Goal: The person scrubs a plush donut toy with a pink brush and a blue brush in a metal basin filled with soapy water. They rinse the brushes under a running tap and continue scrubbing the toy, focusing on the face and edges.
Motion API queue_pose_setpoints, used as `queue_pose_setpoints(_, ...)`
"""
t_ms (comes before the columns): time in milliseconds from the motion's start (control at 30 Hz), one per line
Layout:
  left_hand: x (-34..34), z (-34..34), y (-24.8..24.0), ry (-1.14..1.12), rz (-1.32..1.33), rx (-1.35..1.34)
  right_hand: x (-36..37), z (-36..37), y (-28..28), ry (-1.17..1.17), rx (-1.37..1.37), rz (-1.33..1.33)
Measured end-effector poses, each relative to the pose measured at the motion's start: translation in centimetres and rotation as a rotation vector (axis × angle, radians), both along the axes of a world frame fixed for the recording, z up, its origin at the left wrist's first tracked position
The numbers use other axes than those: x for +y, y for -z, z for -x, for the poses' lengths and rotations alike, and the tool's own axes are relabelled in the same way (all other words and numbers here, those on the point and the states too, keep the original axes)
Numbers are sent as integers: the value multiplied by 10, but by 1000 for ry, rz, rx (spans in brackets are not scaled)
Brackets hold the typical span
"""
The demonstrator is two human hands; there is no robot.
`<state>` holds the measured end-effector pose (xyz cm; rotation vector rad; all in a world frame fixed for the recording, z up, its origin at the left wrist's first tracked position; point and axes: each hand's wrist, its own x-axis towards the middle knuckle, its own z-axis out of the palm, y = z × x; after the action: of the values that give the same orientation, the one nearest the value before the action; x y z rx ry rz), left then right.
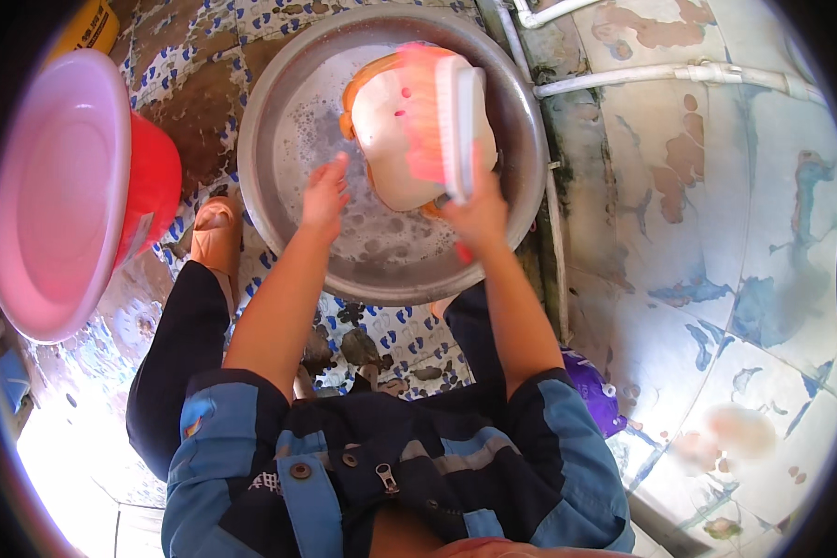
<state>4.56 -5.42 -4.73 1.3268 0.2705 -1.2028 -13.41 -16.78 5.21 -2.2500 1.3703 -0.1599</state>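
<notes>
Two hands wash an orange-and-cream shoe in a soapy metal basin.
Your left hand steadies it, fingers loose; your right hand grips a pink scrubbing brush against it.

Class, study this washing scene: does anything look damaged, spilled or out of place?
Yes. The wall tiles on the right show brown, patchy stains, and soapy water sits in the metal basin. Otherwise nothing looks displaced.

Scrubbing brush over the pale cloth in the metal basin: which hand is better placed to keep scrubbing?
Probably the right hand: it grips the brush on the cloth. The left hand lies open in the basin.
</notes>
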Motion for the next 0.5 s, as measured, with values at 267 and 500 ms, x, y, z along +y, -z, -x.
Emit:
queue_pose_setpoints(267, -102, 48, 51, 166, -420, -603, -100, 49, 57, 217, 508, 249)
queue_pose_setpoints(500, -65, 8, 65, 111, -207, -644, -115, 43, 91, 109, 643, 294)
